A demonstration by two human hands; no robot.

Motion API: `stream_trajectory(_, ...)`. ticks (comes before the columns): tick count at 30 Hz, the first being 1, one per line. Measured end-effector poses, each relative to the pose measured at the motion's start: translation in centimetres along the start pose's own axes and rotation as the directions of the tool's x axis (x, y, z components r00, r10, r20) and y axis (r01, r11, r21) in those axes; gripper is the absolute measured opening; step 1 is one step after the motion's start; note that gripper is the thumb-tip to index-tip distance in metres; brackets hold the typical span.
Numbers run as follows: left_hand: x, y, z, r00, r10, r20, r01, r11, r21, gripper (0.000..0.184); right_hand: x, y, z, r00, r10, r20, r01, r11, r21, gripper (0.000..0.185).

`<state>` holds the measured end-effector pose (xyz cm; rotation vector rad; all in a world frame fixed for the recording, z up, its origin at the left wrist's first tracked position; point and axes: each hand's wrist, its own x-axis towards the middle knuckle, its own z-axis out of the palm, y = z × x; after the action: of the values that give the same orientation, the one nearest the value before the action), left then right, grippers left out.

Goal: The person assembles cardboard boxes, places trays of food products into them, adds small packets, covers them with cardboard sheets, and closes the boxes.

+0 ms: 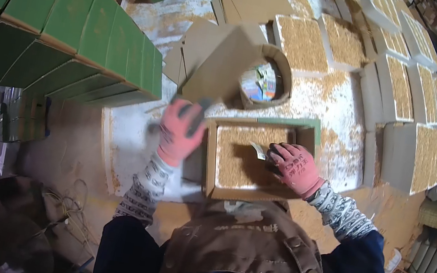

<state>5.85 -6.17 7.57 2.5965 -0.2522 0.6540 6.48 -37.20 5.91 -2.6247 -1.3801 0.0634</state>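
Note:
My left hand (pixel 179 132), in a pink glove with dark fingers, is closed on the lower end of a brown cardboard sheet (pixel 225 64), which is blurred by motion. My right hand (pixel 296 169), gloved alike, pinches a small whitish printed slip (pixel 258 150). It is over an open cardboard box (pixel 210 158) in front of me. Inside the box lies a white-edged block of tan, shredded-looking material (pixel 234 165). Green shows on the box's far right side.
Behind the box stands a round cardboard container (pixel 284 78) with colourful printed slips (pixel 263 83). White trays of tan material (pixel 302 43) fill the back and right. Green boxes (pixel 97 27) are stacked at left. Flat cardboard (pixel 256 6) lies at the back; tan crumbs litter the white table (pixel 343 123).

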Motion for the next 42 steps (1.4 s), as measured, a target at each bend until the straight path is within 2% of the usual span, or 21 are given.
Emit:
stream_trajectory(4, -4.8, 7.6, 0.4, 0.730, 0.504, 0.462, -0.461, 0.862, -0.212, 0.042, -5.7, 2.7, -2.7, 0.911, 0.380, -0.160, -0.344, 0.915, 0.213, 0.046)
stream_trajectory(6, -6.8, 8.7, 2.6, 0.536, 0.460, 0.708, -0.418, 0.873, -0.251, 0.045, -5.6, 2.0, -6.8, 0.742, 0.529, -0.413, -0.504, 0.845, 0.176, 0.042)
stream_trajectory(8, -8.1, 8.8, 5.1, 0.370, 0.406, 0.836, -0.380, 0.887, -0.263, 0.048, -5.1, 1.0, -5.4, 0.731, 0.396, -0.555, -0.271, 0.916, 0.296, 0.044)
stream_trajectory(10, -8.9, 8.2, 7.6, 0.285, 0.340, 0.896, -0.338, 0.910, -0.238, 0.051, -4.3, -1.0, -0.9, 0.936, 0.296, -0.191, -0.261, 0.947, 0.189, 0.047)
stream_trajectory(12, -10.3, 6.4, 7.9, 0.432, 0.392, 0.812, -0.289, 0.913, -0.288, 0.044, -2.7, -2.6, 2.5, 0.900, 0.263, 0.347, -0.288, 0.957, 0.022, 0.053)
stream_trajectory(14, -10.2, 5.0, 6.7, 0.491, 0.354, 0.796, -0.262, 0.931, -0.253, 0.042, -3.1, -1.5, 4.5, 0.939, 0.201, 0.281, -0.196, 0.980, -0.043, 0.051)
stream_trajectory(16, -4.7, 7.5, -0.4, 0.485, 0.122, 0.866, -0.077, 0.992, -0.096, 0.046, -4.7, 0.3, 1.7, 0.964, 0.266, 0.006, -0.248, 0.889, 0.386, 0.048)
stream_trajectory(18, -5.0, 3.9, -2.9, 0.685, -0.078, 0.724, -0.007, 0.993, 0.114, 0.049, -6.2, 2.8, -1.2, 0.810, 0.509, -0.292, -0.362, 0.825, 0.434, 0.046)
stream_trajectory(19, -5.4, 3.0, -3.6, 0.763, -0.173, 0.623, 0.050, 0.976, 0.210, 0.051, -7.0, 4.3, -1.6, 0.735, 0.611, -0.292, -0.454, 0.764, 0.458, 0.054)
stream_trajectory(22, -9.7, 1.6, 4.0, 0.753, 0.043, 0.657, -0.089, 0.995, 0.038, 0.058, -6.1, 7.7, 5.5, 0.587, 0.575, 0.569, -0.642, -0.097, 0.760, 0.078)
stream_trajectory(24, -11.3, 3.2, 7.2, 0.705, 0.079, 0.705, -0.167, 0.984, 0.057, 0.077, -4.9, 7.3, 15.1, 0.782, 0.615, 0.103, -0.500, 0.521, 0.692, 0.073)
stream_trajectory(26, -10.9, 4.0, 6.0, 0.812, -0.075, 0.578, 0.083, 0.996, 0.013, 0.084, -4.2, 5.2, 11.3, 0.668, 0.662, 0.340, -0.520, 0.088, 0.850, 0.066)
stream_trajectory(28, -14.2, 2.5, 8.1, 0.804, -0.421, 0.420, 0.513, 0.849, -0.130, 0.091, -5.2, 5.4, 11.1, 0.625, 0.677, 0.389, -0.569, 0.054, 0.821, 0.055)
stream_trajectory(30, -13.0, 4.7, 7.6, 0.501, -0.484, 0.717, 0.865, 0.267, -0.425, 0.094, -6.6, 8.8, 16.1, 0.659, 0.659, 0.363, -0.621, 0.204, 0.757, 0.077)
stream_trajectory(31, -12.2, 5.8, 7.4, 0.316, -0.482, 0.817, 0.913, -0.079, -0.400, 0.096, -6.2, 7.4, 13.8, 0.604, 0.710, 0.363, -0.658, 0.186, 0.730, 0.080)
stream_trajectory(32, -11.6, 5.1, 7.7, 0.377, -0.437, 0.817, 0.846, -0.195, -0.496, 0.085, -4.9, 5.0, 8.6, 0.604, 0.711, 0.359, -0.604, 0.115, 0.788, 0.067)
stream_trajectory(33, -10.7, 4.6, 7.7, 0.437, -0.389, 0.811, 0.762, -0.320, -0.563, 0.076, -5.3, 6.8, 10.0, 0.884, 0.416, 0.213, -0.404, 0.452, 0.795, 0.052)
stream_trajectory(34, -10.5, 4.0, 7.5, 0.488, -0.371, 0.790, 0.701, -0.372, -0.608, 0.071, -6.6, 7.9, 11.4, 0.888, 0.431, 0.161, -0.307, 0.293, 0.906, 0.045)
stream_trajectory(36, -7.2, 1.9, 3.6, 0.620, -0.418, 0.664, 0.589, -0.310, -0.746, 0.062, -3.4, 5.7, 6.7, 0.816, 0.553, 0.168, -0.127, -0.113, 0.986, 0.042)
stream_trajectory(40, 2.1, -3.9, -9.5, 0.880, -0.474, -0.001, 0.174, 0.325, -0.930, 0.045, 6.2, 7.5, -7.3, 0.811, 0.532, -0.244, 0.329, -0.069, 0.942, 0.042)
stream_trajectory(42, 7.3, -8.1, -18.2, 0.844, -0.191, -0.501, -0.173, 0.787, -0.592, 0.038, 12.4, 8.5, -16.0, 0.740, 0.486, -0.465, 0.552, -0.042, 0.833, 0.042)
